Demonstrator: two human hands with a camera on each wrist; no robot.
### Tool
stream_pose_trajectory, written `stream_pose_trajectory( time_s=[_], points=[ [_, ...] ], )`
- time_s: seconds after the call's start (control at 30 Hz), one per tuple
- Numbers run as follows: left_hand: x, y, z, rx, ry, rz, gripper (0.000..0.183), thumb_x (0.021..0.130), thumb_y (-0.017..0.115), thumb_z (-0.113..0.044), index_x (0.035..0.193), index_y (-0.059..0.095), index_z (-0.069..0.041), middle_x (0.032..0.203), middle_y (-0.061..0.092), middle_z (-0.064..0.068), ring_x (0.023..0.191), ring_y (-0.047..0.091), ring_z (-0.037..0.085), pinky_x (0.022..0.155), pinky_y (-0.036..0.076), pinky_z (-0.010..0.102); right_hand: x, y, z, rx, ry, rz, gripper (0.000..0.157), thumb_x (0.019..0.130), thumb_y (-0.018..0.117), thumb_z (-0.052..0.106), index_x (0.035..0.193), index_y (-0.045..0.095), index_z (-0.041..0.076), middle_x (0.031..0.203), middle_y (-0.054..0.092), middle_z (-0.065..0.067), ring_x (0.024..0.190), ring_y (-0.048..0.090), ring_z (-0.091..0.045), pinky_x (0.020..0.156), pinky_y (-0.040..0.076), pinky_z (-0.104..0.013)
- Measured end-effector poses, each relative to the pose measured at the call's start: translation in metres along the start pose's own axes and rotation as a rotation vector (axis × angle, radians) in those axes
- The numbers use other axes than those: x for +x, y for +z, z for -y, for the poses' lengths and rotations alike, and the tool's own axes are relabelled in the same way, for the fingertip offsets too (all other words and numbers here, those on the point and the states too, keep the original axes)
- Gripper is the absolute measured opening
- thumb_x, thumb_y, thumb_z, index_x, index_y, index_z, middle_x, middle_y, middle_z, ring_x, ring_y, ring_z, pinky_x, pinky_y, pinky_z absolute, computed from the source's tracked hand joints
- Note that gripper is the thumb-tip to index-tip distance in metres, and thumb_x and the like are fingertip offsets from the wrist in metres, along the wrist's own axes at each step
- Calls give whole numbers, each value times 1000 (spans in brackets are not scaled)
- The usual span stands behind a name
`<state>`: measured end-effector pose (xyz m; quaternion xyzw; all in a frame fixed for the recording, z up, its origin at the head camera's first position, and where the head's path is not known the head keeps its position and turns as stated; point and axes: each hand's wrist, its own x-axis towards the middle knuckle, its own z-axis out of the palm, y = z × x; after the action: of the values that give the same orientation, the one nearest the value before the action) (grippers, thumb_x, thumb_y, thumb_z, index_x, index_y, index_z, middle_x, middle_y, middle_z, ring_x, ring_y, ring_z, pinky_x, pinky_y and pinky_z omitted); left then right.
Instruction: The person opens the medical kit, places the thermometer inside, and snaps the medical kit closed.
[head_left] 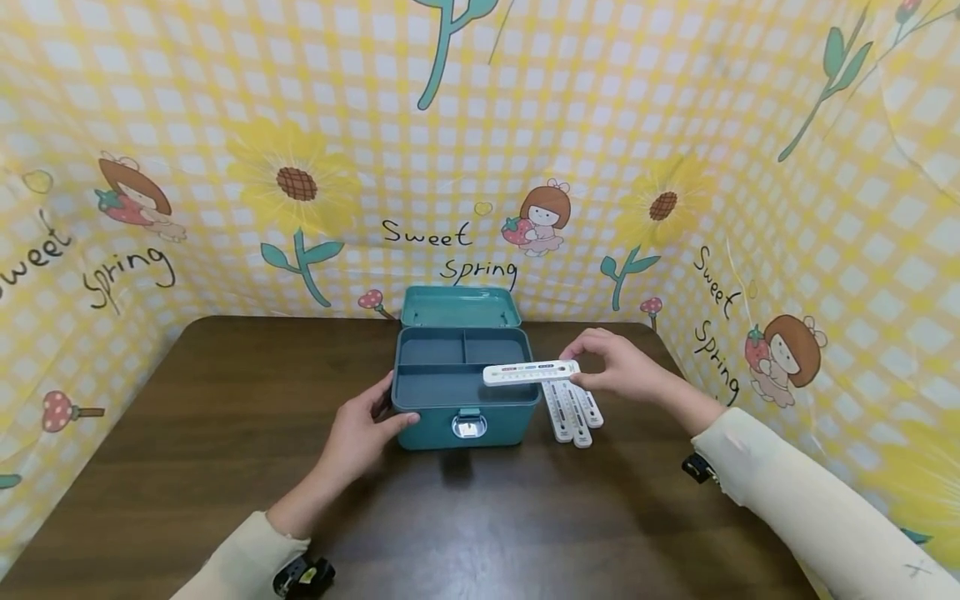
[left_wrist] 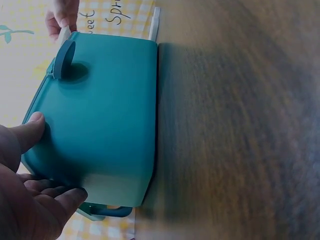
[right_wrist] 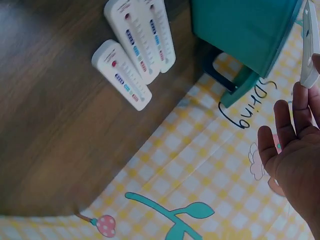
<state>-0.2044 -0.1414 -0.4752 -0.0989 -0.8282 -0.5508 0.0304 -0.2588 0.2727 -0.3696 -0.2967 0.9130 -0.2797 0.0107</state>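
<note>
A teal storage box (head_left: 427,429) stands on the table with its lid (head_left: 461,307) raised at the back and its metal latch (head_left: 469,426) at the front. Inside it sits a grey divided tray (head_left: 431,384). My left hand (head_left: 358,435) holds the box's front left corner, thumb at the front rim, fingers along the side. Over the tray's right part, my right hand (head_left: 617,364) pinches one end of a flat white thermometer (head_left: 517,374), held roughly level. Several similar thermometers (right_wrist: 135,42) lie fanned on the table beside the box's right side.
The dark wooden table (head_left: 247,433) carries the box near its far edge. A yellow checked cloth (head_left: 360,108) with printed flowers hangs behind and at both sides. A looped carrying handle (left_wrist: 112,212) sticks out at the lid.
</note>
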Motion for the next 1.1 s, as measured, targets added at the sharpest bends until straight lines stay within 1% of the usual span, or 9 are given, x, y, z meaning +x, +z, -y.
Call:
stream_pose_trajectory(
  time_s=[0.13,0.2,0.3,0.43,0.53,0.7,0.8,0.97,1.1],
  points=[
    [2,0,1,3,0,-4,84,88,81,-38,158,41,-14,151,54,11,133,58,28,100,54,46,7,-1,2,-58,-10,62,21,88,79,16,109,74,19,107,68,4,107,55,-16,97,48,-47],
    [2,0,1,4,0,-3,84,88,81,-38,158,41,-13,151,54,12,133,58,29,100,54,46,10,-1,3,-87,-22,85,21,88,79,16,108,75,18,107,69,1,106,56,-16,96,48,-45],
    [2,-1,2,7,-3,-2,84,89,81,-38,158,41,-12,151,54,12,133,58,29,101,53,47,14,-1,6,-129,-43,109,20,88,79,16,107,75,17,106,68,2,105,57,-17,95,47,-43],
    [2,-2,1,12,-8,-6,82,89,80,-37,158,41,-13,151,54,11,133,58,29,102,53,46,22,-1,10,-175,-69,125,20,88,79,16,107,75,17,106,67,5,108,60,-23,98,46,-45],
    [3,-2,0,17,-7,-11,81,90,80,-36,157,41,-13,151,54,10,133,58,27,102,53,45,29,-2,15,-210,-85,130,20,88,79,18,107,75,17,107,68,4,109,60,-26,100,44,-48],
    [3,-1,0,23,0,-16,81,89,81,-35,157,42,-13,150,55,11,132,59,28,102,53,46,38,-4,27,-291,-95,144,21,87,80,22,107,76,17,107,68,4,111,59,-22,103,42,-51],
    [3,0,0,23,-3,-15,82,89,81,-37,157,43,-13,150,55,11,132,59,29,102,53,46,41,-3,33,-343,-90,162,21,87,81,24,107,77,18,105,68,5,110,59,-21,101,43,-50],
    [2,0,0,32,-14,-10,83,89,80,-40,157,42,-12,151,55,12,132,59,30,103,52,46,46,1,41,-404,-91,177,20,86,83,26,105,78,21,101,68,7,106,59,-19,91,43,-46],
    [2,0,-1,31,-16,-12,83,88,81,-39,157,42,-12,151,54,12,133,59,30,103,52,46,50,6,46,-413,-81,184,22,86,83,28,106,78,22,103,69,7,109,59,-19,93,42,-46]
  ],
)
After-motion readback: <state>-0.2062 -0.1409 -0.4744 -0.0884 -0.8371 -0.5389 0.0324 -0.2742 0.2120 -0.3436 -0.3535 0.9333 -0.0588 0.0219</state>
